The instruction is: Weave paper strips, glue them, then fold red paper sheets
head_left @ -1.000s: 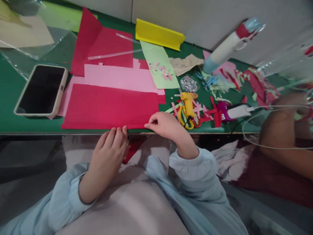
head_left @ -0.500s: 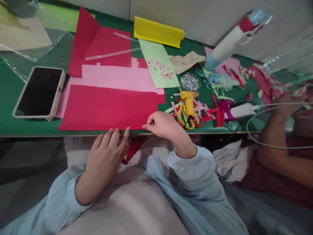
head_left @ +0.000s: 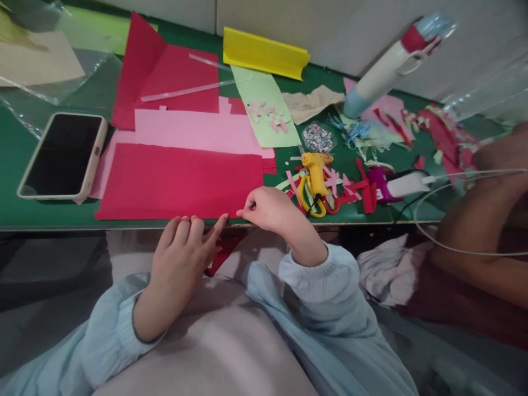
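A wide red paper sheet (head_left: 177, 181) lies along the front edge of the green table, with a narrow folded strip at its near edge. My left hand (head_left: 179, 261) rests its fingertips on that near edge, index finger stretched apart to the right. Close by on the right, my right hand (head_left: 270, 212) pinches the same edge near the sheet's right corner between thumb and index finger. Behind the sheet lie pink paper (head_left: 190, 129) and a folded red sheet (head_left: 177, 77).
A phone (head_left: 64, 157) lies at the left. Right of the sheet are a yellow glue gun (head_left: 317, 170), scissors (head_left: 307, 201) and paper scraps. Farther right stand a bottle (head_left: 383, 71), a white cable and another person's arm (head_left: 474, 231).
My left hand has shifted slightly to the right along the edge, its index finger now nearer my right hand. The other person's arm has moved a little. The view has shifted slightly.
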Motion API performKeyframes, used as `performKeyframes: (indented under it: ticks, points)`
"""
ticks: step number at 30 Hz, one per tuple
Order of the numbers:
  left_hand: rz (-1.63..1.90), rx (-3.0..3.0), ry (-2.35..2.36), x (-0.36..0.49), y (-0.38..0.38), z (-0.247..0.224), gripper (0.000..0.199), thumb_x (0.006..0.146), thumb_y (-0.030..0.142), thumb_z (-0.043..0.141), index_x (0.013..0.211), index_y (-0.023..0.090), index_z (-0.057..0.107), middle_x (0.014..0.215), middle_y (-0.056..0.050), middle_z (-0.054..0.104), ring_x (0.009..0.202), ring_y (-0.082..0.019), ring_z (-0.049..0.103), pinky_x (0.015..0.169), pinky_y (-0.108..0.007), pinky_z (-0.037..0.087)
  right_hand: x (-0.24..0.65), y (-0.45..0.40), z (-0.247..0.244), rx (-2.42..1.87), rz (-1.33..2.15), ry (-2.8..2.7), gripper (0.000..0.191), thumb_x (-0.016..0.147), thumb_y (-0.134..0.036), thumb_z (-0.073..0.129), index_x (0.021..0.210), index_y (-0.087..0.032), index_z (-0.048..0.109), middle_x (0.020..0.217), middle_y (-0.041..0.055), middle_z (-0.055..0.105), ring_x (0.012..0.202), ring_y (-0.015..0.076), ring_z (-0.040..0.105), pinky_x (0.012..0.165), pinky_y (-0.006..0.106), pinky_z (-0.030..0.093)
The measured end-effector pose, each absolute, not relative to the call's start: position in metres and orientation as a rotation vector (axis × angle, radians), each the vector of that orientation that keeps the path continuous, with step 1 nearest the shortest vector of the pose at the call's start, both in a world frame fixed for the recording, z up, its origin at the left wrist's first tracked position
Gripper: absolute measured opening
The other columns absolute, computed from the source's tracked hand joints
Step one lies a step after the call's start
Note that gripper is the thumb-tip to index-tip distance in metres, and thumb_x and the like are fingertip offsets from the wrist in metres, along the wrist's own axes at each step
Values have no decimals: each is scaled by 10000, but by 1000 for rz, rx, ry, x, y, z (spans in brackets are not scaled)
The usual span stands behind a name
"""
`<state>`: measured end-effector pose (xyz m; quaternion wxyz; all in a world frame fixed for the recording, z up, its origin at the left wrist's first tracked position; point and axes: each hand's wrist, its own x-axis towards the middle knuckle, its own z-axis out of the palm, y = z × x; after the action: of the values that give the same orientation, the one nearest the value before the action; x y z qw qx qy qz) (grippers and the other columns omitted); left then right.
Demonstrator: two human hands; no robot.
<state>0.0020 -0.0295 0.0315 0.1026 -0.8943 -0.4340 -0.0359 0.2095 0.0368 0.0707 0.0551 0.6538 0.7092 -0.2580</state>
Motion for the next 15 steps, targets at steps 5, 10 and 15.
performKeyframes:
  ticks: [5, 10, 15]
  points:
    - [-90, -2559, -1169, 3, -29, 35, 574, 949, 311, 556, 1504, 232, 433, 1041, -143, 621, 936, -276, 588, 1012, -504, 456, 225, 27, 82, 2053, -832, 2120, 334, 890, -419, 652, 663, -181, 716, 602, 10, 640, 568, 116, 513, 581, 272, 293]
    - [-96, -2613, -1187, 9, -30, 40, 524, 958, 291, 525, 1463, 158, 487, 1055, -164, 639, 989, -318, 591, 855, -460, 496, 237, 19, 86, 2181, -854, 2080, 294, 898, -385, 655, 694, -181, 715, 662, 6, 664, 622, 115, 536, 602, 253, 312]
    - [-226, -2682, -1092, 21, -29, 30, 484, 987, 286, 442, 1370, 5, 535, 1224, -212, 642, 1135, -316, 573, 932, -427, 473, 238, 18, 81, 2191, -840, 2063, 293, 896, -378, 663, 681, -186, 712, 664, 5, 671, 634, 119, 548, 608, 258, 320]
